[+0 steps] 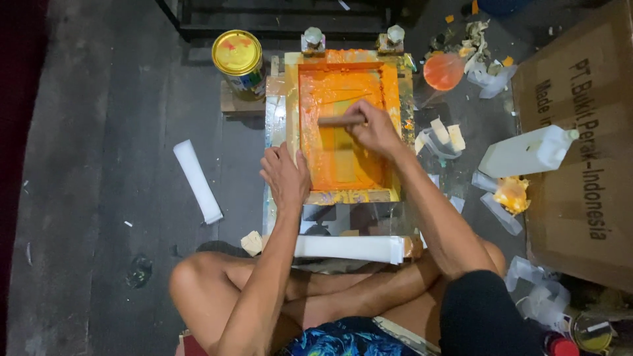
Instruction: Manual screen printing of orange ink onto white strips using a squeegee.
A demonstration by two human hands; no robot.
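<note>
A wooden screen-printing frame (391, 86) smeared with orange ink lies on the floor in front of me, clamped at its far edge. My right hand (374, 128) grips a wooden squeegee (337, 121) held across the orange mesh near the middle of the frame. My left hand (285, 175) presses flat on the frame's near left corner, fingers spread, holding nothing. A glass sheet (349, 217) shows under the frame's near edge, with a white strip (349, 248) lying by my crossed legs.
A yellow-lidded paint can (238, 56) stands at the back left. An orange-stained cup (443, 70), a white plastic jug (527, 151), crumpled bags and rags lie at right beside a brown cardboard box (580, 132). A white strip (196, 180) lies on the dark floor at left.
</note>
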